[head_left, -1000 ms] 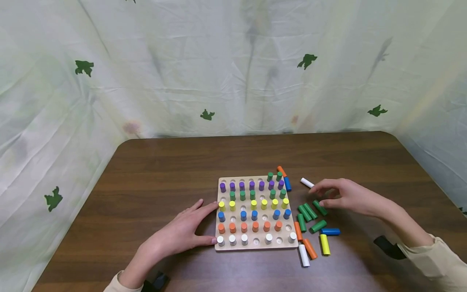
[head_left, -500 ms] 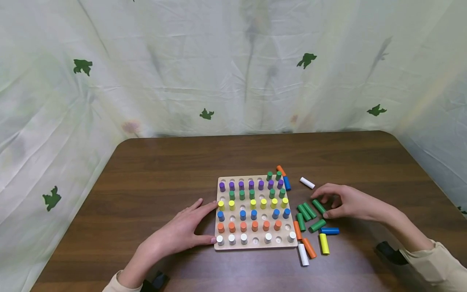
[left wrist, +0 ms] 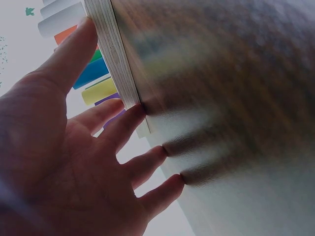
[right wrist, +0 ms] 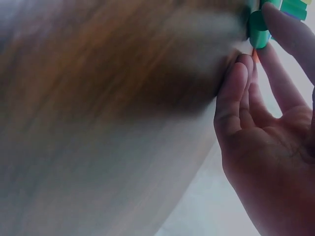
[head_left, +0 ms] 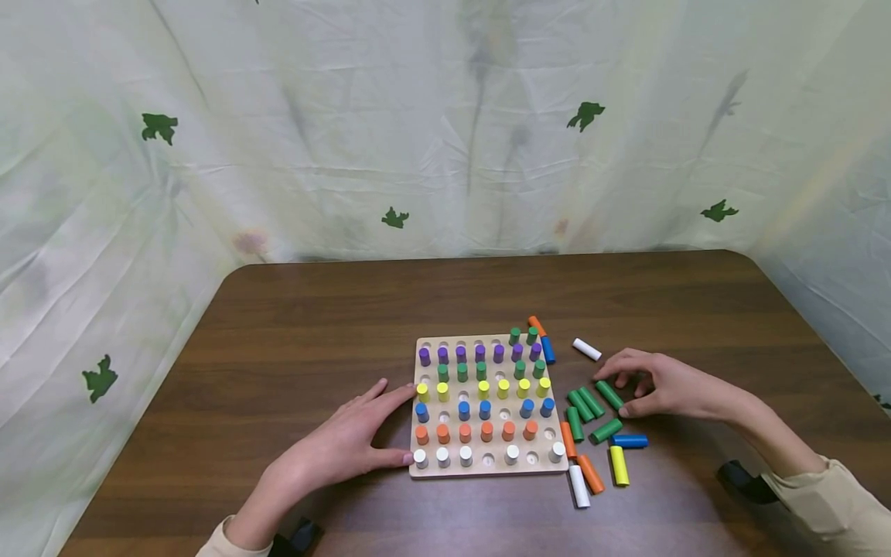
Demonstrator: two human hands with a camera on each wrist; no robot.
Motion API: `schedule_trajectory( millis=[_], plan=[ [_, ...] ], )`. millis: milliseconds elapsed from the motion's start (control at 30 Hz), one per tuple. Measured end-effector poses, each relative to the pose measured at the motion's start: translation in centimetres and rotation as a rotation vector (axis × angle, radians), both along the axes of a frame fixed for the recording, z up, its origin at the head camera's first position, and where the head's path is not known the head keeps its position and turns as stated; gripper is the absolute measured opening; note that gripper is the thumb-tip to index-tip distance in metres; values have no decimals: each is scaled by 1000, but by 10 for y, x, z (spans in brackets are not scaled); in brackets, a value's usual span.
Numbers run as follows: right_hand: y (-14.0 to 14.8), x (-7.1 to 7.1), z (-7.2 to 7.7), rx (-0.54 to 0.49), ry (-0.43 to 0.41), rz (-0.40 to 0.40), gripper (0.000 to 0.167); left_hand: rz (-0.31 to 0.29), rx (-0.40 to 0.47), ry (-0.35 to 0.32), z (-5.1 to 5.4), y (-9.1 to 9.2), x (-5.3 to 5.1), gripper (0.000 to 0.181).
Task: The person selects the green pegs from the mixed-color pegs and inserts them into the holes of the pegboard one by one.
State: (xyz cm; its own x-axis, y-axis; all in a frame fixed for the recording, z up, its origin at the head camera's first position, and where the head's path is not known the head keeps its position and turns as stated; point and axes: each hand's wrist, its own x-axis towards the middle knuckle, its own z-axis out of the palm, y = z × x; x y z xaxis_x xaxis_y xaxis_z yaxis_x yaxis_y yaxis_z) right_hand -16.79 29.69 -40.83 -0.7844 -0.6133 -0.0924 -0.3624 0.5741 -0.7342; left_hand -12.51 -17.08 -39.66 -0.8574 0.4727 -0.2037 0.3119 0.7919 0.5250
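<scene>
A wooden pegboard [head_left: 524, 469] lies on the table, with rows of white, orange, blue, yellow, green and purple pegs standing in it. Against its left edge rests my left hand [head_left: 341, 441], fingers spread; the left wrist view shows the thumb and two fingers of this hand [left wrist: 83, 157] by the board's wooden side [left wrist: 114, 54]. To the right of the board, my right hand [head_left: 661, 387] pinches a loose green peg [head_left: 609, 395] end to end between thumb and index finger. The right wrist view shows that green peg [right wrist: 259, 37] between the fingers, low at the table.
Several other green pegs [head_left: 586, 403] lie between board and right hand. Nearer the front are a blue peg [head_left: 629, 441], a yellow peg [head_left: 619, 466], orange pegs [head_left: 590, 474] and a white peg [head_left: 578, 486]. Another white peg [head_left: 587, 349] lies farther back.
My right hand has moved slightly toward the front and closed its thumb and index finger on the green peg. The left hand stays at the board's edge.
</scene>
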Motion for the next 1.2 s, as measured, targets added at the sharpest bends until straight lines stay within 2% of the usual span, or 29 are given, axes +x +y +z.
schedule_trajectory(
  millis=[133,400,733,933,1200],
  plan=[
    [0,-1,0,12,-4,-17,39,-2,-1,7,0,0,0,87],
    [-2,-4,-2,-28,-27,-48,32,-4,4,6,-1,0,0,86],
    [-4,-4,0,11,21,-22,30,-9,-3,4,-1,0,-1,87],
    [-6,-2,3,40,28,-57,34,-7,-4,1,-1,1,-1,88],
    [-12,2,6,34,96,-98,35,1,-7,-6,-1,1,0,88]
  ],
)
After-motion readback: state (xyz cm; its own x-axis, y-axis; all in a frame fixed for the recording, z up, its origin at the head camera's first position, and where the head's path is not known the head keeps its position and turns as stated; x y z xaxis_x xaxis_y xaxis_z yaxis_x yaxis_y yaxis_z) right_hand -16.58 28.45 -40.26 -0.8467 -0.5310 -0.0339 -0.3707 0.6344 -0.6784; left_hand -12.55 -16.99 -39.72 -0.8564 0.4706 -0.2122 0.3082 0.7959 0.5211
